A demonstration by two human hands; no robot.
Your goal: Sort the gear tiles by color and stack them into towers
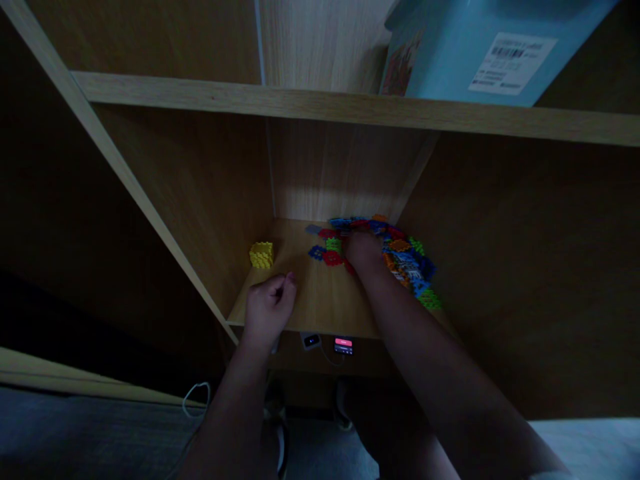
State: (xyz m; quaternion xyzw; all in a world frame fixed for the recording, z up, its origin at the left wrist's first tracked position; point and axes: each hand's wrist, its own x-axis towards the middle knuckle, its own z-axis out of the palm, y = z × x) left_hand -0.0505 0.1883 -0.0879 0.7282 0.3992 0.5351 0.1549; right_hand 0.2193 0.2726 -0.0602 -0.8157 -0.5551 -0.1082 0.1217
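My right hand (364, 253): reached deep into the shelf (320, 303), resting on the plastic pieces (407, 263). The fingers are hidden, so I cannot tell their spread or grip.
My left hand (269, 303): loosely curled near the shelf's front edge. I cannot tell if it holds anything.
Plastic pieces: colourful heap along the back and right side.
Yellow block (261, 255): alone by the left wall.
Step, I judge: feeling through the heap.
A lift would need: one piece pinched clear of its neighbours.
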